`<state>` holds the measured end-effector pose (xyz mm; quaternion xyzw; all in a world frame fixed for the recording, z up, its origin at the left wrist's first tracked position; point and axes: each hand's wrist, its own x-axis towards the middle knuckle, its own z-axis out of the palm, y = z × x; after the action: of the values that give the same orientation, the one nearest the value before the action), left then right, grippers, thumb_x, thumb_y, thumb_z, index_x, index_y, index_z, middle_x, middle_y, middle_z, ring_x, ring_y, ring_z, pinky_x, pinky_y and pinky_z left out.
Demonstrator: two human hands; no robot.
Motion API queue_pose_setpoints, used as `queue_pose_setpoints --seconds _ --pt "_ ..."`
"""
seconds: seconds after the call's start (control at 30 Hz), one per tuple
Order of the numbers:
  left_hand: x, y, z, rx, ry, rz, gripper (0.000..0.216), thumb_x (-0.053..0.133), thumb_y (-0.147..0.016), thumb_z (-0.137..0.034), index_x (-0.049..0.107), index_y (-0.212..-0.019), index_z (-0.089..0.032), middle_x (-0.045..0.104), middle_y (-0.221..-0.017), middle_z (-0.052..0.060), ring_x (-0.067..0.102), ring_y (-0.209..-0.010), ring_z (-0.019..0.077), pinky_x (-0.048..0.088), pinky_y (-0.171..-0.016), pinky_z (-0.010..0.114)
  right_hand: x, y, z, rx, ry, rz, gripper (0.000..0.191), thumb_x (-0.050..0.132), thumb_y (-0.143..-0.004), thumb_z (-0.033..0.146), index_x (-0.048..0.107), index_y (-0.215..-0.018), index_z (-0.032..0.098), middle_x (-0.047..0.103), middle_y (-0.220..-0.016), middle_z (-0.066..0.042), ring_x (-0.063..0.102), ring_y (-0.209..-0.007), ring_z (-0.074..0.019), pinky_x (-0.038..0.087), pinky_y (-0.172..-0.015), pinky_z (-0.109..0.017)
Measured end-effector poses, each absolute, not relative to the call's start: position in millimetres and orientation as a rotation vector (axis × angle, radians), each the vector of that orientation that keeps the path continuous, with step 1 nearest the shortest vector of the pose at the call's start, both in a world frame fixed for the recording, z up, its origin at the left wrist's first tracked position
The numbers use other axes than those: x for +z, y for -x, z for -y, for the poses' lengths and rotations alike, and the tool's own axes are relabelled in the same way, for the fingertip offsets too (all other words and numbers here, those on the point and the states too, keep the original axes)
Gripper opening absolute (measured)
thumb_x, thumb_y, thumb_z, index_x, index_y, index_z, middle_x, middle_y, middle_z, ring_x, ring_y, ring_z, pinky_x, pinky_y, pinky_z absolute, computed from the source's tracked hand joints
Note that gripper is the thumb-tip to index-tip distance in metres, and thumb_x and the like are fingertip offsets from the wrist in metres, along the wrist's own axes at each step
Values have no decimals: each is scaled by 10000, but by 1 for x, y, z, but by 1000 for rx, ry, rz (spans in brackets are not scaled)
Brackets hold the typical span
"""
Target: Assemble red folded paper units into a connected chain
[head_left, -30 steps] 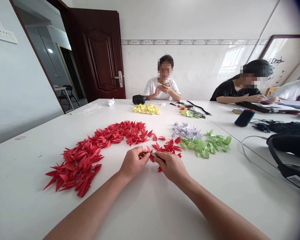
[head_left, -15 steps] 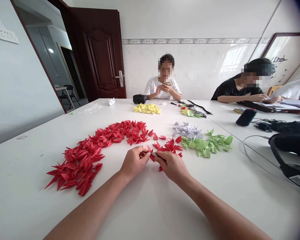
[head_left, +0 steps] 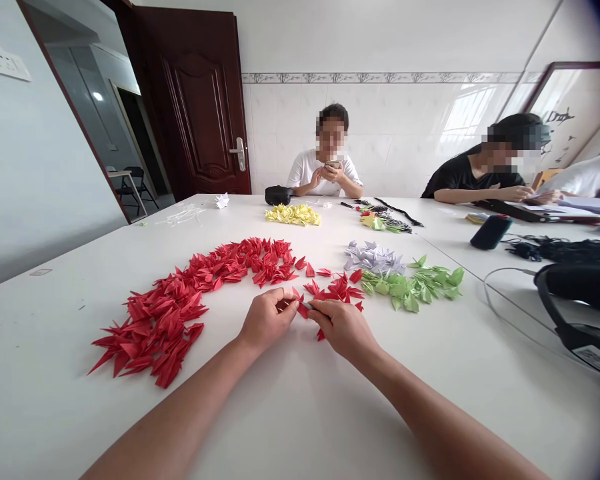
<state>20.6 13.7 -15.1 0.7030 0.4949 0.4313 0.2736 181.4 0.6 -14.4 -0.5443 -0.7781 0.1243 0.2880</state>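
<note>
My left hand (head_left: 266, 320) is closed in a pinch on a red folded paper crane (head_left: 303, 311), most of it hidden by the fingers. Close beside it, my right hand (head_left: 345, 328) is closed around a small thin grey tool (head_left: 308, 306); its tip meets the red paper, and its kind cannot be made out. Just beyond my hands lies a small scatter of red folded pieces (head_left: 339, 288). To the left, a large curved heap of red paper cranes (head_left: 155, 313) spreads over the white table (head_left: 290, 413).
Pale lilac (head_left: 373, 257) and green folded pieces (head_left: 405, 288) lie right of centre, a yellow pile (head_left: 293, 215) farther back. A headset (head_left: 575, 293) with a cable and a dark speaker-like object (head_left: 491, 232) stand at right. Several people sit around the table.
Both hands stay together over the same spot, with only slight finger movement. Less of the grey tool shows at my right fingertips. The whole view has shifted a little.
</note>
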Motion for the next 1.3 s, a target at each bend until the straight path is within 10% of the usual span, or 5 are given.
queue_pose_setpoints --seconds 0.57,0.97,1.3 --pt "-15 -17 -17 1073 -1949 -1419 283 476 -769 -400 641 -862 -190 651 -909 52 613 -744 162 498 -664 272 -19 -184 -4 313 1419 1981 221 433 -842 311 627 -801 216 642 -728 -8 585 -656 -140 356 -552 -204" --pt "-34 39 -70 1286 -1931 -1624 556 468 -745 -166 388 -1292 -219 425 -1348 74 365 -1253 223 331 -1016 369 -18 -184 -4 301 1450 2031 210 436 -839 319 564 -717 206 599 -658 1 527 -593 -135 312 -517 -207" --pt "-35 36 -67 1212 -1856 -1663 457 535 -704 -210 522 -1160 -197 572 -1194 81 526 -1093 224 390 -953 355 -17 -179 2 346 1402 2060 216 423 -845 313 586 -758 200 590 -651 -4 508 -571 -126 327 -523 -211"
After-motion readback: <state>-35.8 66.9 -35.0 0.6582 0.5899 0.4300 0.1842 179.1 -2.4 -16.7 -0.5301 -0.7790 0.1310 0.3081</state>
